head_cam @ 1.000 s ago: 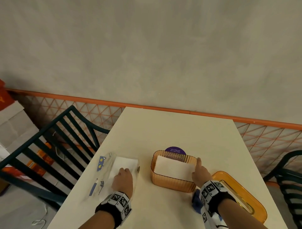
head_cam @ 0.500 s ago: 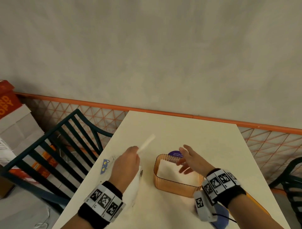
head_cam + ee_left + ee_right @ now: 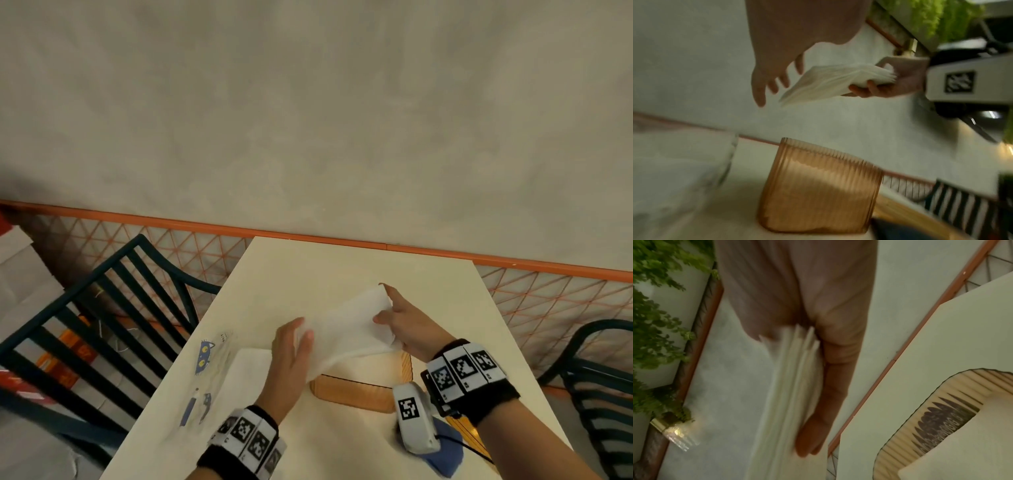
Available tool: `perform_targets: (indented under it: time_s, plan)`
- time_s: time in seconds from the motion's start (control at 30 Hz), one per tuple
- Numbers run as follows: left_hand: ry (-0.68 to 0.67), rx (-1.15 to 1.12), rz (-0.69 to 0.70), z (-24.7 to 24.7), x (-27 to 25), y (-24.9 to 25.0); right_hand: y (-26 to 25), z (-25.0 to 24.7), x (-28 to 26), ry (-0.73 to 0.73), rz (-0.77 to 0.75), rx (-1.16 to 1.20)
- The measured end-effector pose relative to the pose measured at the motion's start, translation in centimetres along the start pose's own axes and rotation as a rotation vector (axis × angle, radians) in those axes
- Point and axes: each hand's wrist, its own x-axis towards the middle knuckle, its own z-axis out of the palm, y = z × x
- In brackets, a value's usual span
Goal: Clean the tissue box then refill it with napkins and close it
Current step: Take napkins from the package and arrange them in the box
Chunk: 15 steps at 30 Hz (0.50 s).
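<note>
A stack of white napkins (image 3: 346, 332) hangs tilted above the open orange tissue box (image 3: 356, 394). My right hand (image 3: 394, 315) pinches its far end, thumb on top and fingers beneath, as the left wrist view shows around the stack (image 3: 828, 82). My left hand (image 3: 294, 342) lies against the stack's near end with straight, spread fingers (image 3: 772, 81). In the right wrist view the stack (image 3: 793, 386) sits between thumb and fingers (image 3: 834, 369), and the box (image 3: 941, 410) below holds white napkins.
More napkins (image 3: 243, 377) lie in a clear wrapper (image 3: 205, 356) on the table's left part. The orange lid (image 3: 469, 431) and a blue cloth (image 3: 445, 455) lie under my right forearm. Dark slatted chairs (image 3: 102, 325) stand on both sides; an orange rail (image 3: 308, 236) runs behind.
My left hand lifted a napkin stack from the pack and carried it right, over the box. My right hand left the box rim, rose and took hold of the stack's far end.
</note>
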Motion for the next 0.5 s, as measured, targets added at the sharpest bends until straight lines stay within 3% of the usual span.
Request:
perform_targets:
  time_s: [0.07,0.1,0.17,0.23,0.3,0.4,0.5]
  plan:
    - [-0.011,-0.335,-0.412,0.1,1.3,0.7,-0.1,-0.3,-0.7,0.003,-0.029,0.071]
    - [-0.064,-0.492,-0.554,0.1,1.7,1.0,-0.1,-0.4,-1.0,0.007,-0.034,0.095]
    - [-0.203,-0.701,-0.675,0.2,1.9,2.2,0.1,-0.3,-1.2,0.029,-0.024,0.106]
    - [-0.220,-0.717,-0.670,0.6,2.2,2.9,0.6,0.0,-1.2,0.051,0.015,0.099]
    - [-0.152,-0.615,-0.634,1.0,2.9,3.0,1.3,-0.1,-0.8,0.094,0.049,0.077]
    - [-0.089,-0.346,-0.557,1.1,4.2,2.3,2.3,-1.3,0.1,0.244,0.111,0.034]
    - [-0.096,-0.054,-0.445,1.7,5.6,1.9,2.9,-2.1,0.8,0.363,0.163,-0.154]
